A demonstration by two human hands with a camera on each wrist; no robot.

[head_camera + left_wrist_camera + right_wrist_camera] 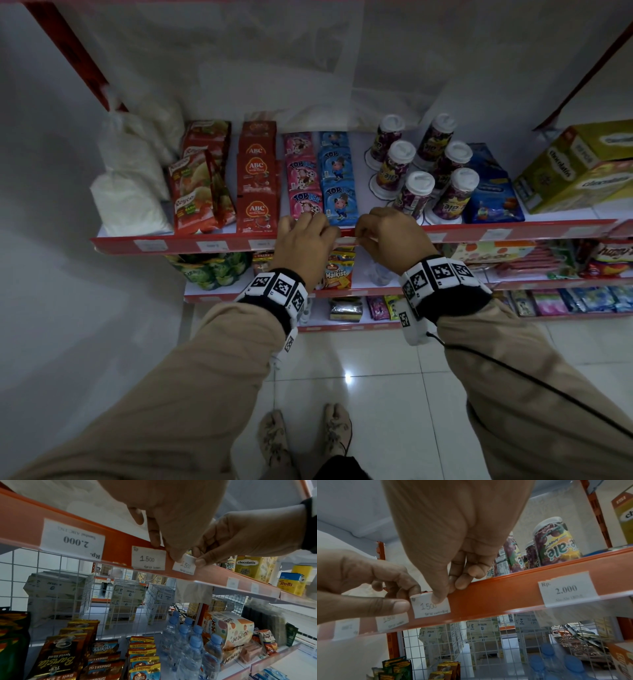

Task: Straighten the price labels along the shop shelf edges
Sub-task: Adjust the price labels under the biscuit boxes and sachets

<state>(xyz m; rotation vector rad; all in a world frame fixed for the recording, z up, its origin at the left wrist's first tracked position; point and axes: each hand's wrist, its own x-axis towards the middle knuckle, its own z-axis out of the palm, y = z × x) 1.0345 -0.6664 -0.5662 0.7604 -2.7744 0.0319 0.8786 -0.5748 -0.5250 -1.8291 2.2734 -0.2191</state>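
Observation:
A small handwritten "1.500" price label [431,607] [184,565] [346,241] sits slightly tilted on the red shelf-edge rail [479,233]. My left hand [308,236] [406,601] pinches its left edge between thumb and forefinger. My right hand [373,236] [197,560] holds its right side, thumb on the label's face and fingers curled over the rail's top. A second "1.500" label [148,558] lies just to the left, then an upside-down "2.000" label [73,539]. Another "2.000" label [566,589] sits to the right.
Sachets [335,178], cup drinks [414,192] and yellow boxes [579,168] fill the shelf above the rail. Below it are biscuit packs [142,654], water bottles [190,646] and a wire grid back [68,588]. White tiled floor [376,394] lies underfoot.

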